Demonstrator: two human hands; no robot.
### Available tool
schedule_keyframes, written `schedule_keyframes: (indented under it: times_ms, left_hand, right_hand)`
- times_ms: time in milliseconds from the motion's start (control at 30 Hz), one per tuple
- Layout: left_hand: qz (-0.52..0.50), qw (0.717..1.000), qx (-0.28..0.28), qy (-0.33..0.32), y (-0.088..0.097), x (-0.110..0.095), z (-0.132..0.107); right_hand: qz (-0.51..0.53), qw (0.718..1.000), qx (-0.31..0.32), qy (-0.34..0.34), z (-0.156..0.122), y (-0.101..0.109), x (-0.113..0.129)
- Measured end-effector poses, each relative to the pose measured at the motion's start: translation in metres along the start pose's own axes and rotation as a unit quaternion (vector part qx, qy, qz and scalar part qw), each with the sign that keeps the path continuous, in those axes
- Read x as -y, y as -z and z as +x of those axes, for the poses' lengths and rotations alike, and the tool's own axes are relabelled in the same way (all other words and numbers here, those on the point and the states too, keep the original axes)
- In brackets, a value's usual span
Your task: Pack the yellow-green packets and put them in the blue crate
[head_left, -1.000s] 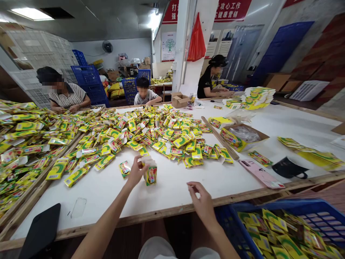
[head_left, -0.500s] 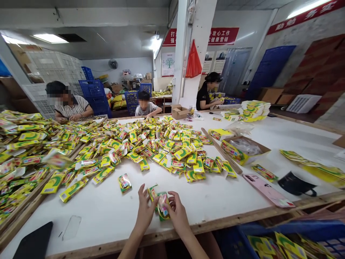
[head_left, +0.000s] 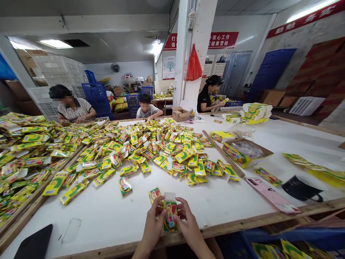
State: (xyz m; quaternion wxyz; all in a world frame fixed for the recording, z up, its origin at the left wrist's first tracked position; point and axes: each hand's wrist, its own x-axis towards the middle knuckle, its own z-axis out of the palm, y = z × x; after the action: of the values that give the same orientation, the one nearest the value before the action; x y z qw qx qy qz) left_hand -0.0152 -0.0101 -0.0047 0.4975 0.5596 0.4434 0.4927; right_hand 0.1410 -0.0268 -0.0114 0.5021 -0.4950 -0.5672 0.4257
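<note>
Both my hands are at the near edge of the white table, closed around one small yellow and green printed cardboard box [head_left: 170, 215]. My left hand [head_left: 154, 223] grips its left side and my right hand [head_left: 188, 221] its right side, with both thumbs on the printed front. A white end flap stands up at the top of this box. Just behind my left fingers lies a second small box [head_left: 154, 194], partly covered by the hand. A further single box [head_left: 125, 185] rests apart on the table, left of my hands.
A large heap of similar boxes [head_left: 161, 147] spreads ahead, with more behind a wooden strip [head_left: 61, 163] at left. A black phone [head_left: 33, 242], a pink phone case [head_left: 271, 194], a black mug [head_left: 300, 189] and an opened carton [head_left: 246, 153] stand around. Three people sit across the table.
My hands have shifted right and now hold one box upright with its flap raised; the other box lies on the table behind. The blurred box over the left pile is gone from the air.
</note>
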Motion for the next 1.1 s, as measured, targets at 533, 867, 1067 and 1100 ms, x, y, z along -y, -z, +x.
schedule_keyframes:
  times_ms: [533,867,1067,1100]
  left_hand:
    - [-0.013,1.0,0.0,0.028,0.005,0.002,0.0]
    - [-0.083,0.996,-0.01,0.032,0.01,0.012,0.004]
    - [-0.127,0.991,-0.001,0.05,0.013,0.02,0.006]
    - [-0.133,0.99,0.002,0.05,0.013,0.021,0.007]
  right_hand:
    - [-0.045,0.999,0.029,0.0,0.022,-0.006,0.005]
    - [-0.042,0.999,0.0,0.029,0.027,-0.019,0.013]
    - [-0.045,0.999,0.005,0.03,0.025,-0.018,0.014]
    - [-0.046,0.998,0.006,0.03,0.025,-0.018,0.014]
